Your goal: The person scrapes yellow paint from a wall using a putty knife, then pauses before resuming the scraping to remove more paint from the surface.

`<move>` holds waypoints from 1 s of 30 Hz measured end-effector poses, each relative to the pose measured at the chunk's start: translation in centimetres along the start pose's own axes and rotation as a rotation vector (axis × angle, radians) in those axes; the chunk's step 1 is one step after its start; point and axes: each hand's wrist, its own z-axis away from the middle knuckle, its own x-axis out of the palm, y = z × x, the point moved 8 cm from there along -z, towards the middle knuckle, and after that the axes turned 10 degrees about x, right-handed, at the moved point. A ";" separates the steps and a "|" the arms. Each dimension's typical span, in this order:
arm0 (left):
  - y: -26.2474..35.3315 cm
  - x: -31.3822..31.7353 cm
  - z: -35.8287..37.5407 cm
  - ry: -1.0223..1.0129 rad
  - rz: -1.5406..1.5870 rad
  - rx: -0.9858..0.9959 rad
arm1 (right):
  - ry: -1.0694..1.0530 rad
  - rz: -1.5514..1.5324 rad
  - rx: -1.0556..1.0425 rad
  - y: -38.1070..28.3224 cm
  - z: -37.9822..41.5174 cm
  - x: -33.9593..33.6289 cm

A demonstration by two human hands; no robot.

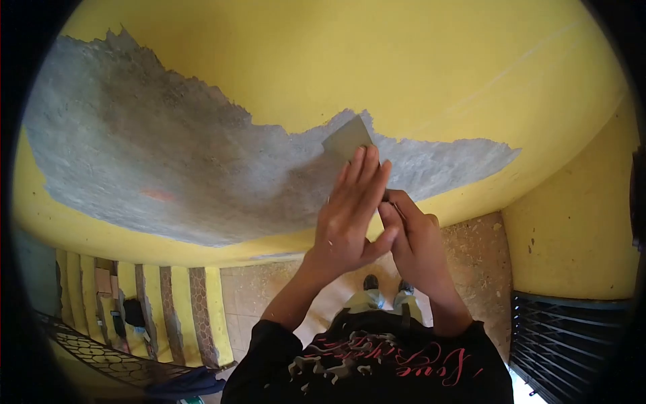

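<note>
A paint scraper (349, 139) with a broad flat blade rests against the wall, its front edge near the ragged border between yellow paint (303, 60) and bare grey plaster (202, 161). My right hand (418, 241) is closed around its handle, which is mostly hidden by the fingers. Stretched out flat, my left hand (351, 214) lies over the lower part of the blade, fingertips pressing on it and thumb held apart. Grey plaster shows on both sides of the blade, and yellow paint continues above it.
Yellow-edged steps (182, 316) lie at the lower left beside a metal railing (114, 357). Dark items (133, 313) sit on the steps. A dark slatted metal gate (565, 337) stands at the lower right. Paint flakes dot the tiled floor (478, 262) around my feet.
</note>
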 end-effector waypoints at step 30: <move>-0.8 -0.2 0.1 0.067 -0.016 0.044 | -0.034 0.124 -0.059 -1.1 -1.6 0.2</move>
